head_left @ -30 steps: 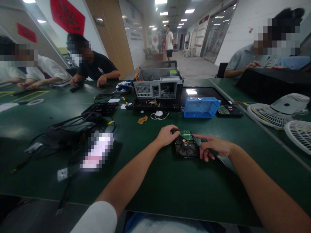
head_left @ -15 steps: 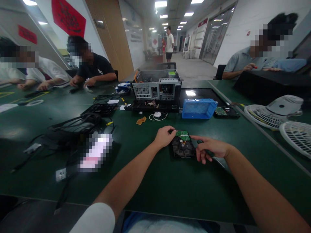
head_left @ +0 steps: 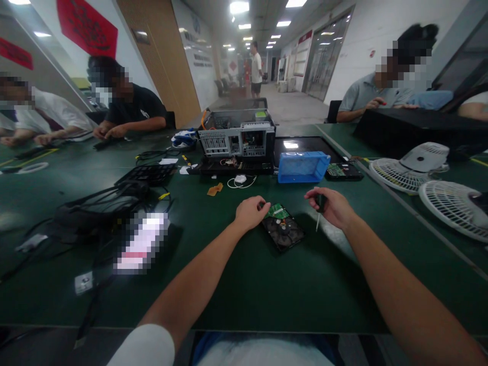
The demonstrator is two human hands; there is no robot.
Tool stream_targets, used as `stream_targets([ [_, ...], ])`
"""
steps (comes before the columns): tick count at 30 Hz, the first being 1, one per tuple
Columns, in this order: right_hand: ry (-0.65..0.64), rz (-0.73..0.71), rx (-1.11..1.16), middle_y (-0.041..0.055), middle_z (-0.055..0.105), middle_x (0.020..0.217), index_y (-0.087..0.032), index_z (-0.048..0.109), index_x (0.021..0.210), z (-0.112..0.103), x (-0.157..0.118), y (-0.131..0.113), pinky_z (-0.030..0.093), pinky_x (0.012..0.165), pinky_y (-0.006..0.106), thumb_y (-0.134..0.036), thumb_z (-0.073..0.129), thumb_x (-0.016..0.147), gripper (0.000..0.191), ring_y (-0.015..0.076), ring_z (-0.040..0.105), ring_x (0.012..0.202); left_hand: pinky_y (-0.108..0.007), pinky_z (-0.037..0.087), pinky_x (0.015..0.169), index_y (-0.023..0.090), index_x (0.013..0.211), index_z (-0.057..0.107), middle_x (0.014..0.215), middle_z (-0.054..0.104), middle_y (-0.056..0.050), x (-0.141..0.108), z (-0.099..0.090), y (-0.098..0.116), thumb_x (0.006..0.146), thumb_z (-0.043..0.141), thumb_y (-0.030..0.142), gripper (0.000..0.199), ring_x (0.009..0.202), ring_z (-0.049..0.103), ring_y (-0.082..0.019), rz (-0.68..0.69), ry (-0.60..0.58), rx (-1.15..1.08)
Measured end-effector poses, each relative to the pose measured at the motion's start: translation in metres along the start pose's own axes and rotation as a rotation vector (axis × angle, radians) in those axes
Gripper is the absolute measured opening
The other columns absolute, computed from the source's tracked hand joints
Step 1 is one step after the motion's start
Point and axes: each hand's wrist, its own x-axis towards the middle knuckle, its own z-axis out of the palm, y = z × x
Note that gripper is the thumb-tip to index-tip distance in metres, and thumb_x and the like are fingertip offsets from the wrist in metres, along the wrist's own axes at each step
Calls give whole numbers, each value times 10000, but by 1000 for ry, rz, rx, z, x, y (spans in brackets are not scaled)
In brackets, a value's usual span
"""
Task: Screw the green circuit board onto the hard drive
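A black hard drive (head_left: 284,231) with a green circuit board lies turned at an angle on the green table. My left hand (head_left: 252,212) has its fingers closed on the drive's upper left corner. To the right of the drive, my right hand (head_left: 331,206) holds a screwdriver (head_left: 321,203) by its dark handle, with the thin shaft pointing down to the table. The screwdriver and the drive are apart.
Beyond the hands stand an open computer case (head_left: 236,142) and a blue tray (head_left: 303,168). Another drive (head_left: 344,171) and white fan covers (head_left: 453,206) lie right. Black cables (head_left: 102,203) and a lit, blurred-out screen (head_left: 143,244) are left. Several people sit around.
My right hand has lifted off the drive's right side, and the screwdriver now points down. The drive has turned on the table, my left hand still at its corner. The view has shifted slightly.
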Motion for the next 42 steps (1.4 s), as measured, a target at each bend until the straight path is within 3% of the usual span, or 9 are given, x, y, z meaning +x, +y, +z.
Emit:
stream_targets([
  [4, 92, -116, -33, 120, 726, 1067, -204, 603, 797, 6, 1, 0, 552, 736, 314, -613, 579, 910, 425, 209, 666, 903, -290, 399, 622, 238, 953, 754, 866, 723, -61, -1, -4, 2, 932, 566, 644, 448, 763, 634, -222, 20, -91, 21],
  [8, 200, -217, -223, 97, 720, 981, -220, 538, 763, 12, -5, -5, 468, 576, 266, -779, 526, 864, 568, 186, 638, 809, -284, 419, 642, 245, 976, 765, 911, 738, -65, 1, -6, 3, 914, 564, 686, 488, 807, 651, -229, 25, -131, 2],
  [11, 155, -246, -174, 72, 721, 992, -248, 515, 887, 22, -11, -6, 351, 457, 226, -815, 504, 851, 568, 166, 633, 751, -278, 411, 617, 245, 993, 761, 920, 739, -60, 3, -6, 2, 882, 604, 694, 489, 793, 652, -222, 15, -165, -19],
  [16, 18, -317, -110, 60, 716, 963, -258, 485, 966, 43, -18, 3, 481, 527, 242, -718, 636, 843, 500, 188, 670, 837, -268, 390, 582, 254, 1005, 750, 904, 731, -41, 6, -3, -4, 831, 687, 665, 451, 756, 640, -202, 42, -203, -36],
  [18, -8, -345, -146, 56, 713, 954, -254, 486, 975, 48, -20, 7, 476, 512, 239, -664, 664, 856, 462, 180, 666, 806, -268, 385, 581, 254, 1015, 749, 903, 727, -40, 7, -2, -7, 827, 700, 654, 444, 757, 637, -200, 52, -198, -36],
  [32, 11, -384, -294, 48, 728, 963, -254, 496, 1024, 56, -25, 16, 440, 482, 224, -590, 601, 943, 361, 156, 664, 744, -280, 384, 594, 253, 1021, 754, 915, 723, -34, 7, -3, -8, 827, 697, 650, 445, 764, 632, -200, 69, -197, -40],
  [37, -92, -413, -148, 76, 720, 984, -241, 593, 1056, 55, -26, 18, 476, 497, 257, -592, 530, 978, 365, 204, 678, 838, -274, 426, 652, 270, 1043, 752, 932, 731, -10, 6, -4, -6, 837, 673, 665, 453, 789, 644, -187, 56, -213, 11],
  [42, -187, -325, 41, 112, 723, 982, -217, 687, 1084, 52, -23, 13, 490, 491, 291, -579, 426, 1006, 453, 236, 676, 844, -274, 452, 676, 276, 1036, 764, 968, 745, -3, 6, -8, -8, 920, 598, 597, 380, 830, 657, -184, 88, -220, -25],
])
